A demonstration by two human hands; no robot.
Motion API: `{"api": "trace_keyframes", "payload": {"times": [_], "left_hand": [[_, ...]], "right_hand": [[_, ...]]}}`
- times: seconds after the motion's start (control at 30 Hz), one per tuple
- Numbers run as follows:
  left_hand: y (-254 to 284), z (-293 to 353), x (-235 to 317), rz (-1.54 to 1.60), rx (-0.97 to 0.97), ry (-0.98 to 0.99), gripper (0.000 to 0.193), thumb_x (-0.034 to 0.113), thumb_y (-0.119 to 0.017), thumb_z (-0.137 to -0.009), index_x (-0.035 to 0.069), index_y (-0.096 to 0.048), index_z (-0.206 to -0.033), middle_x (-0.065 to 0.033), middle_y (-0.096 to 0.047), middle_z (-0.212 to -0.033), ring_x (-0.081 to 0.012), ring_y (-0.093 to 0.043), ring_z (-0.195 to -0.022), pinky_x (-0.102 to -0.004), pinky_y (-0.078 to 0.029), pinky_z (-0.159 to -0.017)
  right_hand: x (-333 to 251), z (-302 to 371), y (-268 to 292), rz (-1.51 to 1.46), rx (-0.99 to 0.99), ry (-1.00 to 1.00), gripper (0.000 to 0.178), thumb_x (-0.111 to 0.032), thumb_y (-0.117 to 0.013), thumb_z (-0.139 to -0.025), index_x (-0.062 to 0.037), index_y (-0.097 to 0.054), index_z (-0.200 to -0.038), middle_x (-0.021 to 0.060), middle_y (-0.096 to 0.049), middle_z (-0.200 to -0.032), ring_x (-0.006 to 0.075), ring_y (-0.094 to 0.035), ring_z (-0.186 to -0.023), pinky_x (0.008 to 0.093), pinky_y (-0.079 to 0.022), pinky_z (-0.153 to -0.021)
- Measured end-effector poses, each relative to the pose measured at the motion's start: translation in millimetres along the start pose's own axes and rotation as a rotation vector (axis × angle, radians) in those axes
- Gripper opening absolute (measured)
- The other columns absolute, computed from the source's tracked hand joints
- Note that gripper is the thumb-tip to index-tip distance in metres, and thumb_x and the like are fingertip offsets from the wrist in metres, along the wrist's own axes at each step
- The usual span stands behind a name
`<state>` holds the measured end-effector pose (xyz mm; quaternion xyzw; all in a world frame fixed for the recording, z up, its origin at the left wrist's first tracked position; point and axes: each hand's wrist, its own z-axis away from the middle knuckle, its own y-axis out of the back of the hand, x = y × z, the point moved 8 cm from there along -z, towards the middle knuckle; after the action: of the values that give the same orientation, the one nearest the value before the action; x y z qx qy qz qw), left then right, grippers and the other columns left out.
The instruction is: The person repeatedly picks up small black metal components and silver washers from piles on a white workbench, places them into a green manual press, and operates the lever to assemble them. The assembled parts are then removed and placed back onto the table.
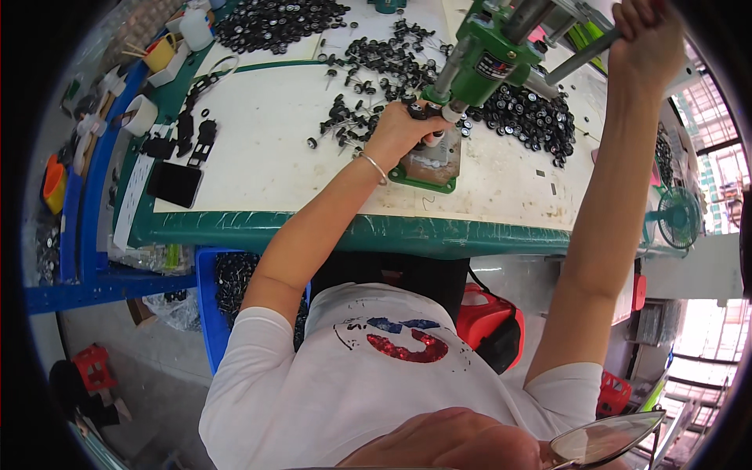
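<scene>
At our desk (258, 149), the left hand's (401, 128) grip is closed on black wheels (416, 111) just beside the tip of the green press (470, 56); that hand could be pinched, we judge, should the right hand (646, 48), wrapped round the lever (583, 56), pull too soon. The wheels line up roughly left to right; partly hidden, their facing we cannot tell.

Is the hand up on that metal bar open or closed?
Closed. The right hand has its fingers curled around the metal lever of the green hand press.
</scene>
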<state>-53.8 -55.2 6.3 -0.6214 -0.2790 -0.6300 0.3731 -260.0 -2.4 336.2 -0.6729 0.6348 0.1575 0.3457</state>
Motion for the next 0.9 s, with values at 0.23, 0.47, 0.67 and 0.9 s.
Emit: {"api": "trace_keyframes", "payload": {"times": [0.23, 0.47, 0.67, 0.9], "left_hand": [[36.4, 3.6, -8.1, 0.861, -0.005, 0.134, 0.021, 0.022, -0.068, -0.087, 0.002, -0.066, -0.091, -0.0071, -0.064, -0.083, -0.0134, -0.058, -0.068, -0.0203, -0.043, -0.050], [114.2, 74.8, -11.2, 0.851, -0.040, 0.239, 0.015, 0.018, -0.060, -0.092, 0.004, -0.059, -0.093, -0.0072, -0.061, -0.079, -0.0175, -0.061, -0.072, -0.0214, -0.053, -0.048], [184.7, 196.8, -6.4, 0.034, -0.133, 0.165, 0.024, 0.022, -0.071, -0.073, 0.002, -0.059, -0.073, -0.0088, -0.059, -0.063, -0.0138, -0.053, -0.052, -0.0241, -0.040, -0.043], [365.6, 340.8, -155.1, -1.080, 0.003, 0.825, 0.043, 0.022, -0.083, -0.064, -0.003, -0.068, -0.095, -0.0130, -0.070, -0.088, -0.0195, -0.067, -0.077, -0.0286, -0.054, -0.067]], "right_hand": [[113.7, -63.9, 106.9, -0.184, -0.082, -0.367, 0.019, -0.031, -0.061, -0.092, -0.0135, -0.054, -0.089, -0.0051, -0.043, -0.060, 0.0035, -0.035, -0.044, 0.0184, -0.026, -0.037], [83.6, 55.3, 36.4, 0.163, 0.430, -0.116, 0.011, -0.019, -0.056, -0.089, -0.0085, -0.056, -0.090, 0.0011, -0.051, -0.073, 0.0120, -0.048, -0.065, 0.0248, -0.039, -0.059], [148.0, 171.3, 82.7, 0.848, 0.071, -0.740, 0.022, -0.021, -0.058, -0.088, -0.0042, -0.064, -0.101, 0.0009, -0.061, -0.079, 0.0089, -0.055, -0.067, 0.0231, -0.045, -0.056], [205.8, 247.8, 57.8, 1.168, -0.437, -0.419, 0.019, -0.014, -0.066, -0.081, -0.0080, -0.065, -0.099, 0.0083, -0.059, -0.095, 0.0218, -0.061, -0.082, 0.0338, -0.050, -0.074]]}}
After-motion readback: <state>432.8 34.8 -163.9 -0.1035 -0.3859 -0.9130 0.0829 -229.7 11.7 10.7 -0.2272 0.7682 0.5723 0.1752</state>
